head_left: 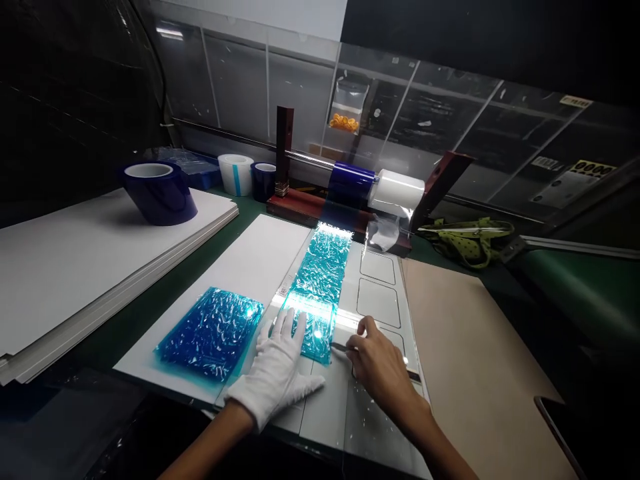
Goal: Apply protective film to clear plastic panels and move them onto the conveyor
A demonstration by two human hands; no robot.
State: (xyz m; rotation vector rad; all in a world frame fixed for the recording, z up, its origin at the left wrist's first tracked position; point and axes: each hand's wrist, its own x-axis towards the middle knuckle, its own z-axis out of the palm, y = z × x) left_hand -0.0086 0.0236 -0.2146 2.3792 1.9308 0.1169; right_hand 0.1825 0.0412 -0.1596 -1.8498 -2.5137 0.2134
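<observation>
The gloved left hand [277,367] lay open, fingers extended over the near end of the blue film strip [323,273], which ran toward twelve o'clock to a roll [353,180]. The right hand [375,360] pinched a dark tool [341,347] at the strip's five-o'clock corner. Stacked blue film [213,333] lay at its eight o'clock.

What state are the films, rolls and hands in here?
Blue film strip: drawn out, glossy.
Mounted blue roll: partly unwound.
Mounted white roll: beside it.
Loose blue film: lying left of the strip.
Large blue roll: resting flat on white sheets.
Left hand: gloved, laid on the strip.
Right hand: bare, gripping a thin dark tool.
</observation>
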